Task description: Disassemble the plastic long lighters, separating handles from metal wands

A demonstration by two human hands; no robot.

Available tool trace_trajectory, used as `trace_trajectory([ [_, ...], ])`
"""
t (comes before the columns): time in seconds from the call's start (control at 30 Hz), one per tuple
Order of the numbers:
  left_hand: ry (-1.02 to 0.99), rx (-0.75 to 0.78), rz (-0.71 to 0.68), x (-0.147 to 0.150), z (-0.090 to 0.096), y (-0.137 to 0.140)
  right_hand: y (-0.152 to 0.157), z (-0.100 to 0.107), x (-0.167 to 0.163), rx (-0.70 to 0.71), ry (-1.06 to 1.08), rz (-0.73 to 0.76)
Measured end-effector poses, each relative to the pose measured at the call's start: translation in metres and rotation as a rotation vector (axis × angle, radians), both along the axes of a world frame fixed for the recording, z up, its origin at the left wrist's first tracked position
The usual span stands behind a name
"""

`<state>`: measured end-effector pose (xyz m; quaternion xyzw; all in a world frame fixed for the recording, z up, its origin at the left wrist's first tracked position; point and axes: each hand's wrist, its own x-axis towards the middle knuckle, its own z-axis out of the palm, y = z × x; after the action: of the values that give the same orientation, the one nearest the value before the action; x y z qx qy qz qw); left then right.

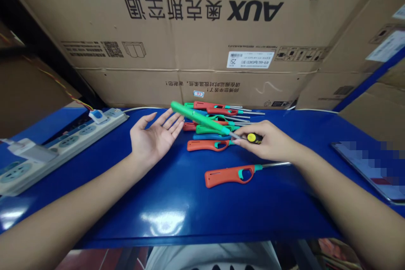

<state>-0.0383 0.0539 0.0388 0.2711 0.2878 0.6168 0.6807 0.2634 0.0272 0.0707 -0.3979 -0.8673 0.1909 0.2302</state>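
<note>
So the right hand [268,141] has its fingers closed round the metal tube of a green lighter [201,117], one of those long-nosed ones. The lighter is up above the worktop [158,206], slanting so its handle end points up and over toward the other side. Same hand also has a black tool handle with a yellow end [254,138] tucked into the grip; looks like a screwdriver, but I can't see its shaft.

The left hand [155,137] is wide open, palm up, fingers spread and holding nothing. Its fingertips are right by the lighter's handle end, though I honestly can't tell if they're touching.

Just under and behind that is a pile of lighters [204,130] in red, orange, green and blue, all lying flat with handles to the left and tubes to the right. One orange lighter [221,176] lies by itself closer to the person, tube running to the right under the forearm.

Off to the left there's a white power strip [68,147] with a couple of plugs in it, and a phone [360,164] lies over on the right. Big cardboard box [177,59] at the back, AUX printing upside down.
</note>
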Motion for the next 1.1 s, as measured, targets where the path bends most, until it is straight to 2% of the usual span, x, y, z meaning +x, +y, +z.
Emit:
trace_trajectory([
  [0.1, -0.088, -0.105, 0.016, 0.000, 0.001, 0.001, -0.005, -0.022, -0.013, 0.375, 0.200, -0.143],
  [0.17, -0.137, -0.166, 0.059, 0.000, 0.002, 0.001, -0.008, -0.035, -0.022, 0.525, 0.206, -0.127],
  [0.23, -0.184, -0.241, 0.102, 0.000, 0.004, 0.001, -0.013, -0.041, -0.029, 0.511, -0.025, 0.035],
  [0.3, -0.213, -0.337, 0.152, 0.001, 0.006, 0.001, -0.019, -0.040, -0.035, 0.386, -0.356, 0.194],
  [0.37, -0.223, -0.416, 0.200, 0.002, 0.008, 0.002, -0.024, -0.033, -0.039, 0.278, -0.576, 0.238],
  [0.43, -0.230, -0.438, 0.229, 0.003, 0.010, 0.003, -0.028, -0.026, -0.041, 0.235, -0.633, 0.210],
  [0.6, -0.239, -0.405, 0.220, 0.005, 0.012, 0.003, -0.026, -0.023, -0.038, 0.221, -0.617, 0.160],
  [0.87, -0.254, -0.433, 0.204, 0.004, 0.010, 0.001, -0.022, -0.034, -0.033, 0.349, -0.512, 0.151],
  [0.97, -0.243, -0.433, 0.189, 0.004, 0.008, 0.001, -0.021, -0.037, -0.032, 0.437, -0.436, 0.120],
  [1.1, -0.241, -0.370, 0.147, 0.002, 0.005, 0.001, -0.021, -0.039, -0.031, 0.637, -0.230, 0.026],
])
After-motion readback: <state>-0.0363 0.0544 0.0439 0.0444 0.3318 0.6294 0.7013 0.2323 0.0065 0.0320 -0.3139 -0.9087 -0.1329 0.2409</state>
